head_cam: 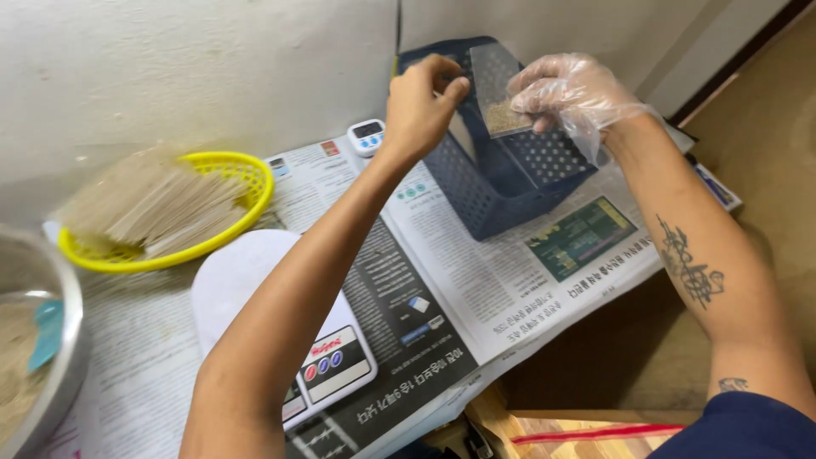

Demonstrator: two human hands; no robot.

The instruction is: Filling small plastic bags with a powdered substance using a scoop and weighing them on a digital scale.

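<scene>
Both hands pinched a small clear bag (497, 93) of brownish powder: bare left hand (422, 102) at its top edge, gloved right hand (571, 89) at its side; bag hung over the navy perforated basket (510, 174) on newspaper (476, 280).

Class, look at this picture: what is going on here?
A person holds a small clear bag with a brownish filling over a dark blue perforated basket. The bare left hand pinches its top; the gloved right hand grips its side. A white scale and a yellow basket sit on newspaper.
</scene>
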